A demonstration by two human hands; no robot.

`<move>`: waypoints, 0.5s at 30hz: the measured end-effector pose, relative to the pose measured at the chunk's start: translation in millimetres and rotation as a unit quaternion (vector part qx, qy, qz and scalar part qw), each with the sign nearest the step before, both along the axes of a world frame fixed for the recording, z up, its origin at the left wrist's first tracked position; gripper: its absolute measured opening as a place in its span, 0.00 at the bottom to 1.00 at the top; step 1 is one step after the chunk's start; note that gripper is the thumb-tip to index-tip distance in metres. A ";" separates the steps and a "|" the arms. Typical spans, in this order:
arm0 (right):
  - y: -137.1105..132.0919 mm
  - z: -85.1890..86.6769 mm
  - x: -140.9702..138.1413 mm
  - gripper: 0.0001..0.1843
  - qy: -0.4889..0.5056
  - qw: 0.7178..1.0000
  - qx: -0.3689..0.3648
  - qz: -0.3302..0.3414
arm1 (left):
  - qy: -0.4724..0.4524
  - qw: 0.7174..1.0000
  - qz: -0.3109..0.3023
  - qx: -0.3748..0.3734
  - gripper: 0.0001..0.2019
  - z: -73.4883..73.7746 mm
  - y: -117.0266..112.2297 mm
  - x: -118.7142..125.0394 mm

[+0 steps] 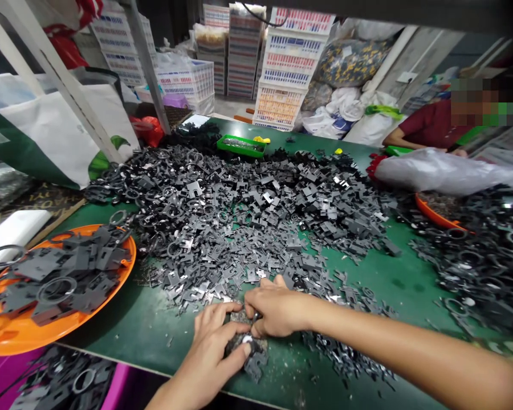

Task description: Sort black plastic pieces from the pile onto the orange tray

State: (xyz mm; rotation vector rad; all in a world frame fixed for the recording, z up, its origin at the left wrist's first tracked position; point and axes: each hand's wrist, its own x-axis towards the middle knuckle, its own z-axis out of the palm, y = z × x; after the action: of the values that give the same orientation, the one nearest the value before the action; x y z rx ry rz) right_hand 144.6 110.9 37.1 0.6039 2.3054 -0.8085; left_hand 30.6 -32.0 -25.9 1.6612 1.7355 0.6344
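Note:
Near the table's front edge, my left hand point(216, 344) is closed round a dark grey plastic part point(254, 367), its thumb lying against the part and its fingers curled beyond it. My right hand point(276, 310) is right beside it, fingers bent in a pinch. A small dark bit shows between those fingers, too hidden to name. Under both hands is a greyish-brown speckled patch point(237, 315), partly covered. Just beyond them spreads a large heap of small dark grey plastic pieces point(235, 245), flat and notched, on the green table point(123, 333).
At left, an orange tray point(130, 250) holds larger dark plates and rings, above a magenta tub point(119, 387) of parts. A green tray point(241, 147) stands behind the heap. Another orange tray point(436, 213) and a person in a red sleeve point(427, 122) are at right.

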 end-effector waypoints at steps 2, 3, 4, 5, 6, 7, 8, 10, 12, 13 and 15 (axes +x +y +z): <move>0.3 -3.7 12.6 0.21 0.069 0.997 0.034 -0.029 | 0.009 1.000 0.010 0.027 0.09 -4.8 -3.2 2.7; 4.3 -6.4 20.3 0.23 0.112 0.991 0.060 -0.048 | 0.015 0.999 0.022 0.047 0.08 -8.0 -4.9 4.5; 11.7 -9.1 28.8 0.22 0.153 0.981 0.096 -0.072 | 0.022 0.997 0.039 0.068 0.08 -11.5 -6.5 6.6; 22.7 -11.5 38.0 0.19 0.183 0.968 0.138 -0.100 | 0.029 0.994 0.056 0.088 0.07 -15.0 -7.9 8.6; 37.0 -13.4 47.8 0.14 0.201 0.950 0.196 -0.138 | 0.035 0.991 0.072 0.105 0.07 -18.3 -8.9 10.7; 53.8 -14.9 58.0 0.11 0.202 0.930 0.251 -0.179 | 0.040 0.989 0.083 0.116 0.06 -21.1 -9.6 12.5; 72.1 -16.3 68.5 0.12 0.199 0.910 0.293 -0.215 | 0.043 0.987 0.090 0.122 0.06 -23.3 -10.0 14.0; 107.6 -20.1 89.3 0.15 0.191 0.859 0.374 -0.293 | 0.046 0.985 0.102 0.128 0.06 -26.0 -10.3 16.1; 134.0 -26.0 107.5 0.16 0.190 0.829 0.411 -0.328 | 0.041 0.984 0.113 0.130 0.06 -27.6 -10.9 16.9; 142.1 -29.4 114.8 0.15 0.196 0.821 0.419 -0.333 | 0.033 0.984 0.118 0.131 0.07 -28.4 -11.7 16.9; 147.4 -35.1 124.7 0.13 0.222 0.814 0.424 -0.328 | 0.008 0.982 0.134 0.133 0.09 -30.6 -13.8 16.0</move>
State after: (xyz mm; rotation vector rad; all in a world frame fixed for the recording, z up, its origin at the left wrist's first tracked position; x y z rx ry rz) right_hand 269.3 258.3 2.0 1.8493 2.8787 -0.1063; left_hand 46.5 -45.7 -56.5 1.6192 1.9754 1.0177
